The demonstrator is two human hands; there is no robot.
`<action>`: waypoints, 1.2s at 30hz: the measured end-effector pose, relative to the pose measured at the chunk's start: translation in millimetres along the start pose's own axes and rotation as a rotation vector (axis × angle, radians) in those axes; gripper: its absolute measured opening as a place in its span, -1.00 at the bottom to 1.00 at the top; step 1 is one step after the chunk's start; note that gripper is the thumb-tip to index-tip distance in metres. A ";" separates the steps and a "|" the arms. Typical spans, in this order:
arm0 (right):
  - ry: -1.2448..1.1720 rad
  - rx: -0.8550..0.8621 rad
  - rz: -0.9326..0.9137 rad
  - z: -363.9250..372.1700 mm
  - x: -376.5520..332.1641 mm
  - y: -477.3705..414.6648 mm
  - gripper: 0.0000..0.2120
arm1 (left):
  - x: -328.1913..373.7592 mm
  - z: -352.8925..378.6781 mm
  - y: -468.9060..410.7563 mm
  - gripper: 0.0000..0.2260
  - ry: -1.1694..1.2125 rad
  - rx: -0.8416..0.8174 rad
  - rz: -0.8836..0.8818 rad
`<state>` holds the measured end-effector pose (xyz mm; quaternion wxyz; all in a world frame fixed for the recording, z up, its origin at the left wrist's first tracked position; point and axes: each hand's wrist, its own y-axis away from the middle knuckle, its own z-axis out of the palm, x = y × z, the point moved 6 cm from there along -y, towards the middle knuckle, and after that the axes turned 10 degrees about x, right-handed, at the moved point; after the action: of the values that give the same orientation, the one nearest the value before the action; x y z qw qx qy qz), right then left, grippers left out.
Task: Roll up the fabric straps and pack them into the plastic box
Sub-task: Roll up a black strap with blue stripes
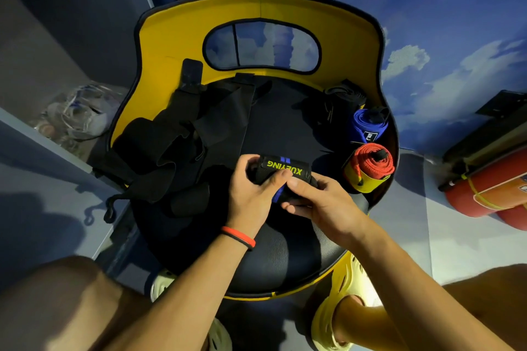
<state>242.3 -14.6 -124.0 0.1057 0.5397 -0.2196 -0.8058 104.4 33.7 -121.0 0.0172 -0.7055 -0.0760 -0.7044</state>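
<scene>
Black strap (281, 177) is gripped by curled fingers of left hand (252, 194) and right hand (322, 202) above chair (279, 259).

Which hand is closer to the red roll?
Right. Both hold the black strap; the right hand lies just left of the red roll, apart from it; the left hand is farther left.

1 black strap (285, 172) w/ yellow-green XUEYING lettering & blue stripe, bundled into a thick roll, gripped by left hand (251, 194) & right hand (322, 202) over the seat (285, 259). Loose black straps (171, 145) lie unrolled in a heap at left. Along right edge: black roll (339, 102) furthest back, blue roll (368, 125) next, red roll (370, 165) w/ yellow tail nearest
</scene>
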 end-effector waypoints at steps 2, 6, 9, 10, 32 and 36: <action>0.009 0.033 -0.054 -2.5 -2.4 0.3 -0.64 | 2.2 1.8 -0.9 -0.68 -0.004 0.014 0.022; 0.037 0.073 -0.072 -4.0 -4.8 -0.5 -0.65 | -5.2 4.5 -0.8 -0.64 0.055 -0.014 -0.043; 0.026 0.000 0.072 0.9 -4.5 1.1 -0.66 | -3.4 3.7 0.4 -0.62 0.040 -0.019 -0.025; 0.005 -0.029 0.123 2.7 -3.9 1.7 -0.67 | -0.8 3.0 0.7 -0.63 0.029 -0.014 -0.002; -0.035 0.169 -0.227 -3.5 -37.3 -11.0 -0.48 | 10.3 22.9 -6.6 -0.58 0.287 -0.206 -0.350; -0.088 0.097 -0.136 -7.7 -45.2 -21.4 -0.44 | 19.2 22.3 -21.4 -0.71 0.189 -0.251 -0.311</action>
<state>268.7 20.7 -99.2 0.0146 0.5217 -0.2258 -0.8226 123.7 59.4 -103.8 -0.1728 -0.6128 -0.0937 -0.7654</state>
